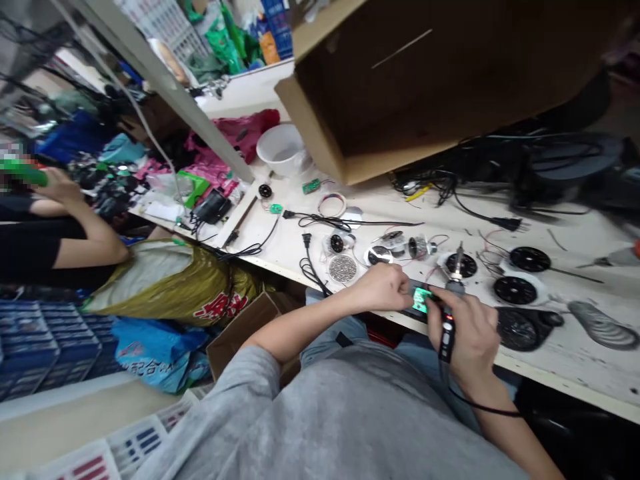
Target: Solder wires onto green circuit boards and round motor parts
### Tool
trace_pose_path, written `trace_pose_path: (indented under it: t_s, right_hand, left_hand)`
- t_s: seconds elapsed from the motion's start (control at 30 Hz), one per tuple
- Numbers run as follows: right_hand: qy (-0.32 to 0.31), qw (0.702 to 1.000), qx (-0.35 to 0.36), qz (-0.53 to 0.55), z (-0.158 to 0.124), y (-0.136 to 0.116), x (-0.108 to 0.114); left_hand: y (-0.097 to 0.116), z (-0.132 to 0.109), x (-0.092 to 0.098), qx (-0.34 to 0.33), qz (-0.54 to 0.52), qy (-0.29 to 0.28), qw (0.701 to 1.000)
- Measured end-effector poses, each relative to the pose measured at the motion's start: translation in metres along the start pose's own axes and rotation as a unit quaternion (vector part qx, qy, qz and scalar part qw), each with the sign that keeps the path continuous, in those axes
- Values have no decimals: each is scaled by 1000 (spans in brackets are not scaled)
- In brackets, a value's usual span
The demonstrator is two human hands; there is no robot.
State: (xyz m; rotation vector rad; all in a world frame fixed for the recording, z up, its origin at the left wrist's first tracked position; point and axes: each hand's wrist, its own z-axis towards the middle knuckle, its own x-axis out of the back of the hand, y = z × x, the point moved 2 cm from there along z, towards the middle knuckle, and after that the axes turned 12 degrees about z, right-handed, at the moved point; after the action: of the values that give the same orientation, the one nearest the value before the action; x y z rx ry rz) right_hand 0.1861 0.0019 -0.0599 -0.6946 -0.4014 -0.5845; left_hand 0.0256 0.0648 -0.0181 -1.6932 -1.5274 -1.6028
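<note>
Two hands [383, 287], one soldering iron [447, 333], one white bowl [280, 150].

Limits of view. The fingers of the left hand [383, 288] and right hand [463, 333] cover much of a small lit green screen [421, 301], whose display cannot be read. The right hand wraps and hides part of the black handle of a soldering iron [447, 337]. A cardboard box [380, 87] is cut off by the top edge. At far left, a co-worker's hand [55, 187] adjoins a pixelated patch, and a green object [23, 175] is blurred. Small wired parts [417, 248] are too small to identify.
</note>
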Motion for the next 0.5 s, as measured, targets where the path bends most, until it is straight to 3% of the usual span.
trace_pose_path:
  t_s: [0.17, 0.27, 0.33, 0.5]
  right_hand:
    - [3, 1000, 12, -3, 0, 0, -3]
    - [7, 1000, 9, -11, 2, -3, -2]
    - [6, 1000, 5, -14, 3, -3, -2]
    - [7, 1000, -21, 0, 1, -1, -4]
  left_hand:
    - [-10, -37, 14, 21, -6, 86, 996]
    - [-39, -75, 30, 75, 16, 131, 988]
    - [-65, -96, 35, 102, 56, 115, 986]
    - [-100, -122, 18, 30, 144, 77, 986]
